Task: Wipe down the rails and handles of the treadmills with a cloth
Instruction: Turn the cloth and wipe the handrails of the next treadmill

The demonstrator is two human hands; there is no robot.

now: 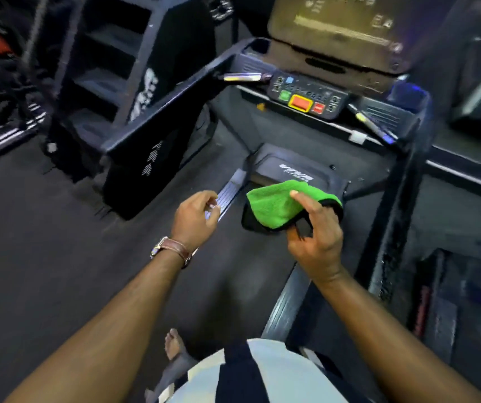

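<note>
Right hand (pixel 315 228) pinched the green cloth (pixel 280 205) above the treadmill (pixel 288 170) deck; left hand (pixel 197 218) hovered beside it, fingers loosely curled, holding nothing.

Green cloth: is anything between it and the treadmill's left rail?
Nothing visible. The right hand holds the green cloth in open air above the belt; the left rail lies up-left, unobstructed. The empty left hand hovers beside the cloth.
</note>
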